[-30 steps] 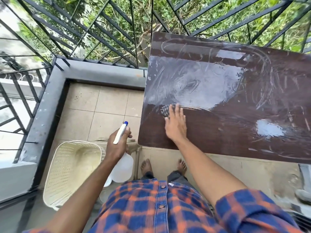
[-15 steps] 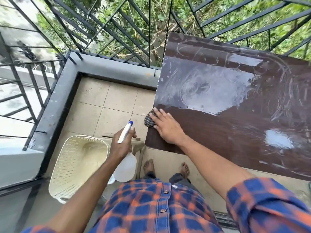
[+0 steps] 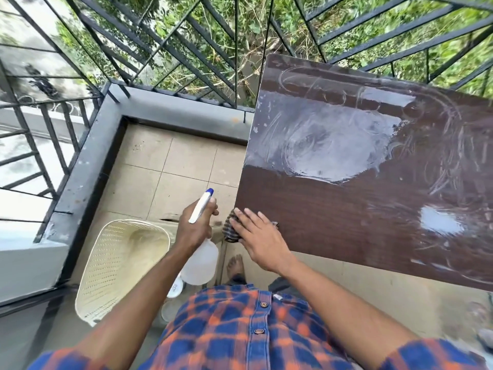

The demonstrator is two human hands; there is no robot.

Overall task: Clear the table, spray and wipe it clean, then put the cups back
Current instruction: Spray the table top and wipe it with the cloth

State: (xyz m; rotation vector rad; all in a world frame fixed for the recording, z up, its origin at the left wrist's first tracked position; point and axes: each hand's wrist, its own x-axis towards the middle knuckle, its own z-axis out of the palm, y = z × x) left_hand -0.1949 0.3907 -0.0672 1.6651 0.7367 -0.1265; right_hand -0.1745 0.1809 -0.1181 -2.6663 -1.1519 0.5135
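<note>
Cloth (image 3: pixel 230 231) overhangs near-left table (image 3: pixel 346 209) corner, pressed by R hand (image 3: pixel 262 244).

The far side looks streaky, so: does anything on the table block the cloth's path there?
Nothing visible does. The right hand presses the cloth at the table's near left corner; only wet smears lie beyond.

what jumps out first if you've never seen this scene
The dark table fills the right side, its far half streaked with wet swirls. At its near left corner the right hand presses a cloth flat, while the left hand grips a spray bottle just off the edge. A cream basket sits at lower left.
</note>
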